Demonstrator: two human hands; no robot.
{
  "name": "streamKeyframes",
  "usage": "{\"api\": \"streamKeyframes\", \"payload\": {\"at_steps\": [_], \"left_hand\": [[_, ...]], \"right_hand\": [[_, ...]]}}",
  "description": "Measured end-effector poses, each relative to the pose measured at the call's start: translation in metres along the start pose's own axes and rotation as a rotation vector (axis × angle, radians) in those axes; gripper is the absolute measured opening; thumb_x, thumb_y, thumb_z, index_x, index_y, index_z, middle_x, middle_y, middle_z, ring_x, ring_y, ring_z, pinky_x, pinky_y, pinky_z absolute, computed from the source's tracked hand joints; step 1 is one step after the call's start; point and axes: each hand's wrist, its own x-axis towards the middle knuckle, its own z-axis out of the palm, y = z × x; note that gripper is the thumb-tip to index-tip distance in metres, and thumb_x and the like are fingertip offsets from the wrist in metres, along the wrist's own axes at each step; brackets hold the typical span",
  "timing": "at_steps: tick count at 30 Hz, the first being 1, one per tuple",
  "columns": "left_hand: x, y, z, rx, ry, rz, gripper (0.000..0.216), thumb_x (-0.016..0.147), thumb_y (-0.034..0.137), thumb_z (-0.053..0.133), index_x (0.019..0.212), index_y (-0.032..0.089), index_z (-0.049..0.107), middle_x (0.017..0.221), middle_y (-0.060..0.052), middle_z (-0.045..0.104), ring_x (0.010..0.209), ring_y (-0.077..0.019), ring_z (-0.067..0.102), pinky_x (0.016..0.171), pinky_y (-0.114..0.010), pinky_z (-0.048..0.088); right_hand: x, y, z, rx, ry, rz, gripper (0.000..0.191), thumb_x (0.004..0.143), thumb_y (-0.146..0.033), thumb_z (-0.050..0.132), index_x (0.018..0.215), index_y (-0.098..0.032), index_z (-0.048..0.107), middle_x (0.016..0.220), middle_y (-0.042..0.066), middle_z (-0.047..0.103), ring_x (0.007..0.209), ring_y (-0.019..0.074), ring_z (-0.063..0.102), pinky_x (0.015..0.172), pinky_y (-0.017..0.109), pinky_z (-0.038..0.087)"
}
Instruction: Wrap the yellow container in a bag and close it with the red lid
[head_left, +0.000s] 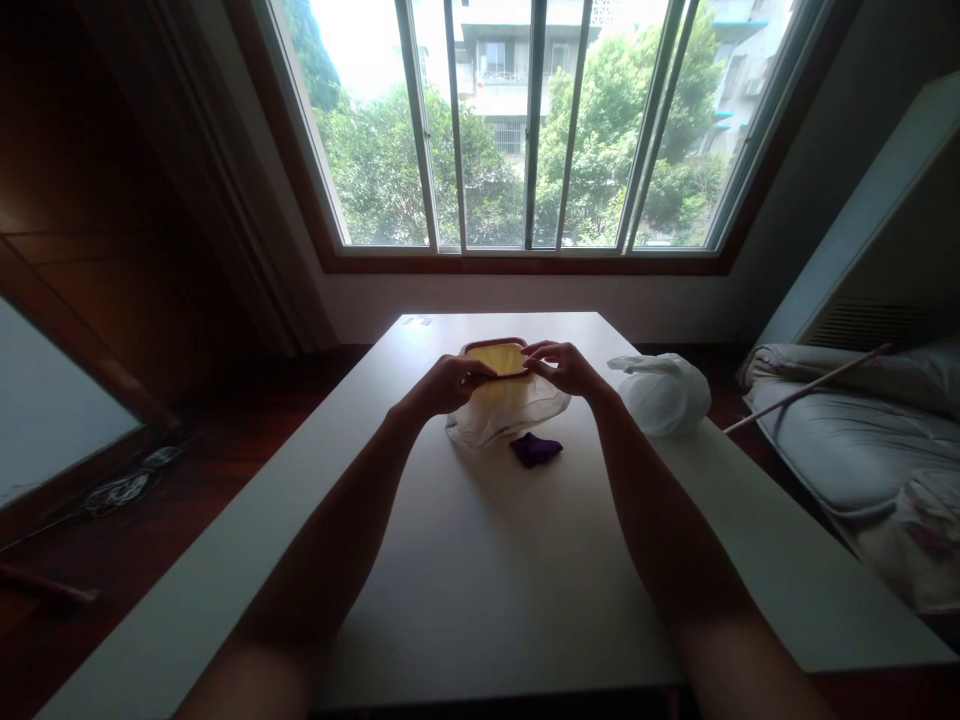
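Both left hand (442, 385) and right hand (566, 368) are closed on a yellow container (499, 358), only partly inside a clear bag (502, 418).

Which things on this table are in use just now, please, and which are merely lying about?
In use: yellow rectangular container with reddish rim, held by left hand and right hand; translucent plastic bag beneath it.
Lying about: small purple crumpled object; bulging white plastic bag.
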Motion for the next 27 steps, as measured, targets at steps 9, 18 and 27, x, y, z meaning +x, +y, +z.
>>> {"api": "streamKeyframes", "payload": {"at_steps": [9, 18, 27], "left_hand": [[0.003, -0.008, 0.004, -0.028, 0.110, -0.040, 0.025, 0.090, 0.029, 0.057, 0.103, 0.018, 0.076, 0.107, -0.009, 0.075, 0.101, -0.0224, 0.069, 0.094, -0.038, 0.055], [0.002, -0.049, 0.028, -0.069, 0.180, -0.353, 0.052, 0.086, 0.025, 0.044, 0.134, 0.013, 0.061, 0.153, -0.014, 0.048, 0.148, -0.0304, 0.036, 0.123, -0.051, 0.028], [0.000, -0.047, 0.027, -0.056, 0.156, -0.381, 0.053, 0.088, 0.026, 0.041, 0.135, 0.009, 0.059, 0.155, -0.015, 0.045, 0.148, -0.0290, 0.036, 0.125, -0.048, 0.026]], "right_hand": [[0.009, 0.009, 0.038, -0.107, 0.254, 0.218, 0.031, 0.088, -0.025, 0.056, 0.110, -0.018, 0.076, 0.121, 0.011, 0.073, 0.120, 0.0259, 0.066, 0.109, 0.042, 0.048], [0.006, 0.008, 0.054, -0.134, 0.299, 0.238, 0.036, 0.085, -0.023, 0.053, 0.112, -0.018, 0.077, 0.126, 0.008, 0.071, 0.128, 0.0274, 0.061, 0.116, 0.042, 0.043], [0.001, 0.005, 0.059, -0.097, 0.280, 0.295, 0.039, 0.092, -0.027, 0.048, 0.121, -0.016, 0.071, 0.140, 0.010, 0.062, 0.137, 0.0269, 0.052, 0.119, 0.041, 0.037]]}}
